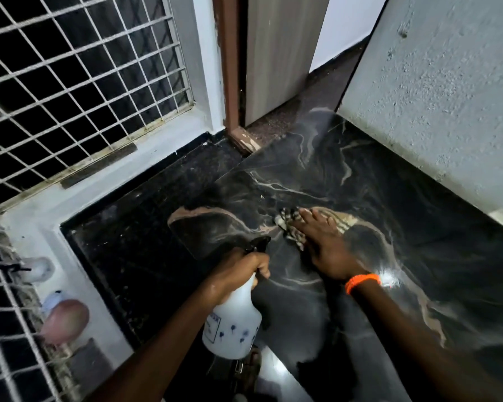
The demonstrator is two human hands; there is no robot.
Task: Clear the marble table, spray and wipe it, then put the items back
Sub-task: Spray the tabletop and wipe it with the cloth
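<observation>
The black marble table (389, 175) with pale veins fills the middle and right of the head view. My right hand (325, 245) lies flat on it, pressing down a striped cloth (288, 221) that pokes out under the fingers. An orange band sits on that wrist. My left hand (238, 271) grips the neck of a white spray bottle (233, 323) with a black nozzle pointing toward the cloth. The bottle hangs over the table's left edge.
A lower black speckled ledge (134, 239) runs left of the table below a white grilled window (70, 82). A pinkish object (66, 320) and a pale one (41, 269) rest on the white sill at left. A door (279, 53) stands behind; a rough wall (447, 97) borders the right.
</observation>
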